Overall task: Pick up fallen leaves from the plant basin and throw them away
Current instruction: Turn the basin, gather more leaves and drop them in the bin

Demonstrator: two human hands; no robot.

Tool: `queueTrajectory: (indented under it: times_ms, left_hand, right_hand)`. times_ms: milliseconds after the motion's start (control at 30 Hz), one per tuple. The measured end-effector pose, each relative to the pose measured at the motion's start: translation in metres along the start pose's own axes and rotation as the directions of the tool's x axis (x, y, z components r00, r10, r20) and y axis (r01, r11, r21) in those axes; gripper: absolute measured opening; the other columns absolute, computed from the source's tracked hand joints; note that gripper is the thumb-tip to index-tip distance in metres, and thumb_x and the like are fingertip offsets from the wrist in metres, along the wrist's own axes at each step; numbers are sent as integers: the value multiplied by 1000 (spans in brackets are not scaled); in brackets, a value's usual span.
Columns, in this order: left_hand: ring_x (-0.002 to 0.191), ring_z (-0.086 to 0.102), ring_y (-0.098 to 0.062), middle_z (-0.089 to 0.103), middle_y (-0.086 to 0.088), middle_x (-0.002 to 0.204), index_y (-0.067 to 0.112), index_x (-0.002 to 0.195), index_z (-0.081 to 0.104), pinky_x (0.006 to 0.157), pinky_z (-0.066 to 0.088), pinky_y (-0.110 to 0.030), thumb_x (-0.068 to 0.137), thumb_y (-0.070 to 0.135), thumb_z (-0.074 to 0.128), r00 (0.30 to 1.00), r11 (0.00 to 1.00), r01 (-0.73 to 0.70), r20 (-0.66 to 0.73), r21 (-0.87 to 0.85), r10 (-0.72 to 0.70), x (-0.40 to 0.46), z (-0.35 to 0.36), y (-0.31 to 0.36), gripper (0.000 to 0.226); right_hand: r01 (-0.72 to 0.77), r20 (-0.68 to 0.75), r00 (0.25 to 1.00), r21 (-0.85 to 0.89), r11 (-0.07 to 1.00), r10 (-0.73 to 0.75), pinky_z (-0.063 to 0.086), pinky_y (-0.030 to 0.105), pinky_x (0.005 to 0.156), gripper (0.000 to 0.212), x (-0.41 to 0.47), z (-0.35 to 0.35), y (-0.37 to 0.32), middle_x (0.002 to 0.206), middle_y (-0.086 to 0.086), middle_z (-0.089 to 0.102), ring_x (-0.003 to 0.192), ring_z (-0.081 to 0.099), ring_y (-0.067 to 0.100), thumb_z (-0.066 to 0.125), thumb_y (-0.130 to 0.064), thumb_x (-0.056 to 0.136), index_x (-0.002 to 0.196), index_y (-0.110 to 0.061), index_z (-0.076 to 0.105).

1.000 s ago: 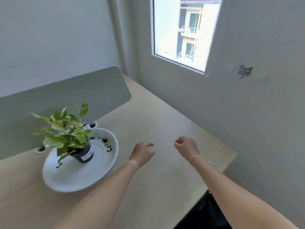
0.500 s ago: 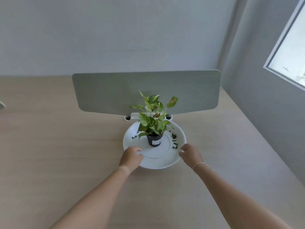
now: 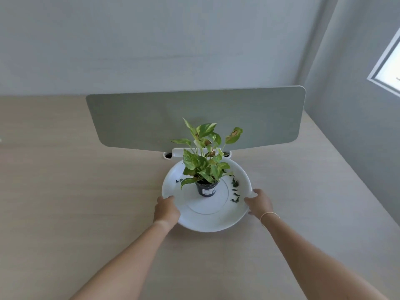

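A white round basin (image 3: 207, 221) sits on the pale wooden desk (image 3: 86, 213). In its middle stands a small black pot (image 3: 206, 189) with a green leafy plant (image 3: 205, 156). Several dark fallen leaves (image 3: 235, 191) lie on the basin's right side, and a small one (image 3: 179, 180) lies on the left. My left hand (image 3: 166, 210) grips the basin's left rim. At the right rim, my right hand (image 3: 258, 203) holds on, a thin bracelet on its wrist.
A grey divider panel (image 3: 194, 120) stands upright right behind the basin, on a white clamp (image 3: 177, 153). A grey wall rises behind the desk, and a window (image 3: 387, 68) is at the far right. The desk's right edge runs along the wall.
The view swung from the window corner to face the plant. Both hands reached forward from mid-air and closed on opposite rims of the basin.
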State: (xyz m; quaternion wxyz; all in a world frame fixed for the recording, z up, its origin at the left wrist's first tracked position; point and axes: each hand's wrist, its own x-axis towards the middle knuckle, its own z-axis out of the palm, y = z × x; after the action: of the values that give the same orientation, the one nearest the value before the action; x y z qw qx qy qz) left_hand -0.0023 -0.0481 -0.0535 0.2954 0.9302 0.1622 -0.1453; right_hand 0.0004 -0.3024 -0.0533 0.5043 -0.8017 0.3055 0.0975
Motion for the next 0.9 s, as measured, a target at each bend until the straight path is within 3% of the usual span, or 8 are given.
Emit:
queueTrajectory:
  times_ms: [100,200,367,500,567,633,800,900]
  left_hand:
    - [119,47,-38,41,-19,132,10,121,56,101,46,-40,80,0,38,999,999,-39,16,19,39,12,-4,-1,46]
    - [129,39,-37,36,-16,139,18,140,40,106,41,-41,84,0,36,997,995,-70,44,64,68,22,-8,-2,60]
    - [131,37,-36,35,-12,142,28,147,29,106,41,-45,84,-1,33,988,988,-140,73,70,134,38,-16,-4,69]
    - [129,42,-33,38,-12,139,24,145,30,104,42,-42,81,2,39,983,986,-168,70,-14,169,40,-18,-2,68]
    - [120,49,-33,46,-12,131,23,135,42,99,47,-41,74,9,41,985,981,-160,47,-107,166,38,-15,-4,62]
    - [108,57,-33,55,-12,119,22,121,49,90,53,-44,65,17,41,990,974,-133,24,-184,139,42,-7,-10,57]
    - [103,58,-32,56,-12,119,21,123,44,83,51,-36,74,9,50,996,948,-92,-24,-304,89,26,5,-10,51]
    - [106,58,-33,55,-15,122,16,131,37,87,53,-39,73,11,58,999,922,-38,-39,-385,25,16,10,-6,62]
  right_hand:
    - [-43,1,999,99,994,43,58,46,82,48,5,5,2,95,11,56,80,56,28,53,-8,84,132,-8,46]
    - [-55,0,998,147,988,56,59,43,77,37,10,6,3,96,14,61,89,63,32,50,-8,85,121,-6,56]
    - [-112,27,994,217,970,109,56,27,52,15,14,3,6,89,17,63,79,64,31,46,-4,85,86,-5,61]
    - [-182,25,983,312,933,183,61,42,68,17,18,6,9,90,19,61,84,66,37,45,3,81,71,-5,57]
    - [-198,19,979,341,919,204,59,48,74,20,17,8,9,91,20,61,86,66,39,44,5,80,67,-4,55]
    - [-199,3,977,357,913,212,61,45,68,21,15,13,9,89,20,59,80,63,36,43,6,80,64,-4,53]
    - [-270,36,957,478,836,288,57,31,49,20,-2,31,8,83,17,60,81,64,36,44,5,82,67,-3,53]
    - [-317,98,944,528,788,315,52,24,38,15,-15,45,8,77,13,59,66,63,31,43,3,86,82,0,56]
